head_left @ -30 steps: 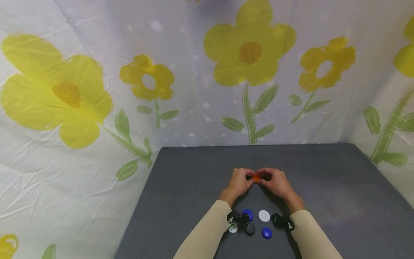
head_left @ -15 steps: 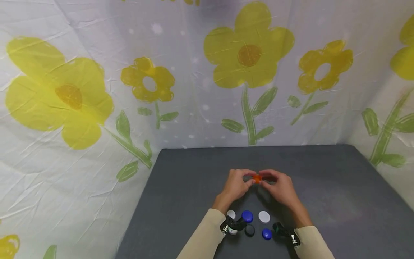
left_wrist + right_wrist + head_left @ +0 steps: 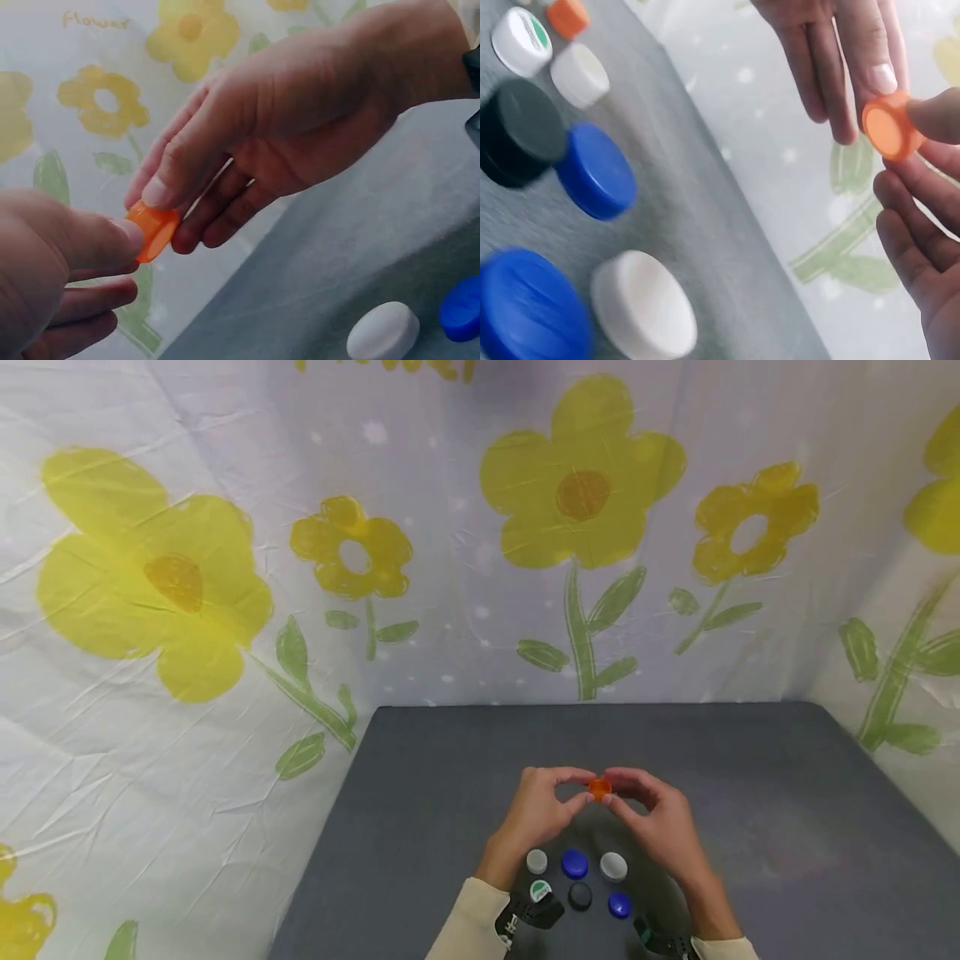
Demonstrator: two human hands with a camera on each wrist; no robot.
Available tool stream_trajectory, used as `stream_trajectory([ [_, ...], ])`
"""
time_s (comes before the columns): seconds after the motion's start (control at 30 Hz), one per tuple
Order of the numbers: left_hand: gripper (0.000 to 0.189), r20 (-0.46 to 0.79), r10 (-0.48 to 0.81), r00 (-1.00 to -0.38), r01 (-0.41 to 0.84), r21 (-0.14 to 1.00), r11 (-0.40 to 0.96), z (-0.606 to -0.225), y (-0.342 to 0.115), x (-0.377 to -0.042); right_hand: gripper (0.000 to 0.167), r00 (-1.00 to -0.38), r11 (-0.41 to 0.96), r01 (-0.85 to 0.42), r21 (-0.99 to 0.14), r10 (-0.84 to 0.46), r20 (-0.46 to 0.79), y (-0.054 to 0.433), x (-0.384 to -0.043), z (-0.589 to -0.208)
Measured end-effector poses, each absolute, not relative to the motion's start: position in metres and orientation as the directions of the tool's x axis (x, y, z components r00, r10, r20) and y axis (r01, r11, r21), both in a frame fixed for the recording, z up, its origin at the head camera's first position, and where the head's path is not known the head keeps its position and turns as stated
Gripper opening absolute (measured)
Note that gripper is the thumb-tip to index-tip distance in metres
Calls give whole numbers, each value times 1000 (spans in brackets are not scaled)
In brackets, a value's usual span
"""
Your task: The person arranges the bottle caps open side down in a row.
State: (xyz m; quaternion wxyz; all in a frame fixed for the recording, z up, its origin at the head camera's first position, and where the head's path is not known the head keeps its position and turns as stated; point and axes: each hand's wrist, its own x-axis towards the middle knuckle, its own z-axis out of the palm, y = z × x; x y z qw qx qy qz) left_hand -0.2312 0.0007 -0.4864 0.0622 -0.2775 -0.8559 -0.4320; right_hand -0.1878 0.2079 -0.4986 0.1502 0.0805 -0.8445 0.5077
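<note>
An orange bottle cap (image 3: pixel 599 788) is held up over the table between both hands. My left hand (image 3: pixel 536 810) pinches it from the left with thumb and forefinger, and my right hand (image 3: pixel 663 822) pinches the opposite side. The left wrist view shows the orange cap (image 3: pixel 155 229) tilted, with a thumb pressed on each end. In the right wrist view one round face of this cap (image 3: pixel 892 126) is turned to the camera. The other fingers of both hands are spread away from it.
Nearer me on the dark table (image 3: pixel 450 777) lie several caps: two blue ones (image 3: pixel 574 863), a large white one (image 3: pixel 613 867), a small white one (image 3: pixel 536 861), a white-and-green one (image 3: pixel 540 891) and a black one (image 3: pixel 580 896). Another orange cap (image 3: pixel 568 17) shows beyond them.
Both hands have drawn back slightly toward me with the orange cap, still pinched between them. The wrists have moved lower in the head view, uncovering more of the caps on the table.
</note>
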Motion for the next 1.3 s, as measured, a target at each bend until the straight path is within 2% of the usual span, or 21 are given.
stream_trajectory([
  [0.2, 31, 469, 421, -777, 627, 636, 449, -495, -4, -216, 30, -961, 372, -218, -902, 82, 266, 199, -175, -506],
  [0.4, 27, 572, 383, -725, 688, 631, 359, -510, -5, -206, 28, -979, 238, -150, -960, 96, 177, 192, -170, -515],
  [0.57, 24, 617, 348, -706, 709, 617, 342, -514, -5, -204, 29, -985, 213, -107, -971, 110, 133, 189, -168, -514],
  [0.63, 23, 605, 313, -732, 681, 657, 324, -512, -5, -204, 26, -976, 227, -144, -963, 127, 175, 188, -168, -513],
  [0.73, 22, 522, 246, -817, 574, 778, 254, -509, -6, -203, 23, -943, 263, -260, -929, 138, 303, 187, -169, -510],
  [0.83, 22, 392, 187, -901, 424, 888, 178, -506, -8, -202, 34, -882, 343, -400, -850, 107, 458, 186, -168, -509],
  [0.9, 21, 313, 173, -934, 335, 934, 123, -505, -10, -202, 43, -840, 392, -473, -789, 71, 538, 185, -167, -509],
  [1.03, 19, 176, 174, -969, 183, 983, 25, -503, -13, -201, 54, -762, 479, -564, -673, 14, 648, 181, -166, -511],
  [1.13, 18, 105, 190, -976, 102, 994, -24, -503, -14, -201, 55, -728, 503, -595, -627, -6, 686, 179, -167, -513],
  [1.3, 20, 109, 235, -966, 112, 994, -2, -504, -15, -200, 49, -746, 498, -584, -642, -18, 665, 180, -168, -514],
])
